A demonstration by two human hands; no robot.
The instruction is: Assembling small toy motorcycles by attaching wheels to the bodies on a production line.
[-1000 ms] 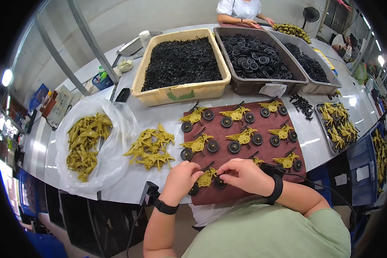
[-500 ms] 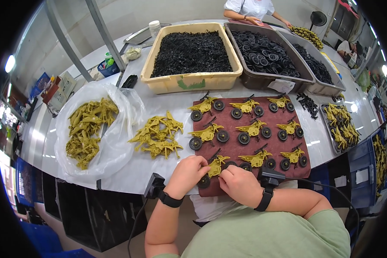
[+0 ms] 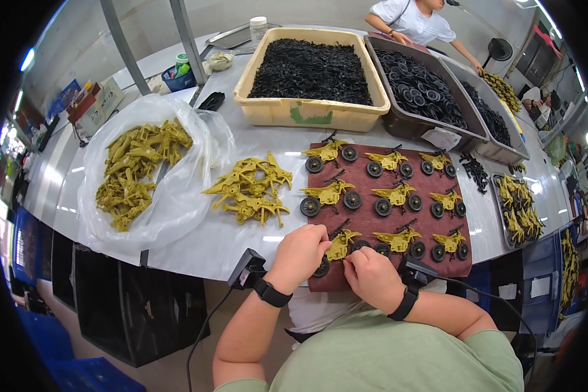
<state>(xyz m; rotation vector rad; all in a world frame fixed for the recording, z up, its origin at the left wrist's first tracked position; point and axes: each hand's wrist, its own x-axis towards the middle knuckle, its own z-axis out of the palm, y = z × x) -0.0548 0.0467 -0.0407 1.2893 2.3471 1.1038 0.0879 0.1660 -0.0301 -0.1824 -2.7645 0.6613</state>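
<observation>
Front-left toy dirt bike (image 3: 342, 245) lies on maroon cloth (image 3: 452, 269), one of spaced rows, likely for easy reach. Left hand (image 3: 304, 251) pinches its left end, probably steadying; right hand (image 3: 372, 277) bunched at lower edge, can't tell if gripping.

The head-worn fisheye view looked down and forward over the green shirt (image 3: 398, 349) at bottom centre, near the left hand (image 3: 304, 249) and right hand (image 3: 375, 277), the table (image 3: 261, 140) spanning mid-frame.

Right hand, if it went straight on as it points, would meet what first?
The right hand would likely meet the near-left yellow toy motorcycle first; they may already be touching.
</observation>
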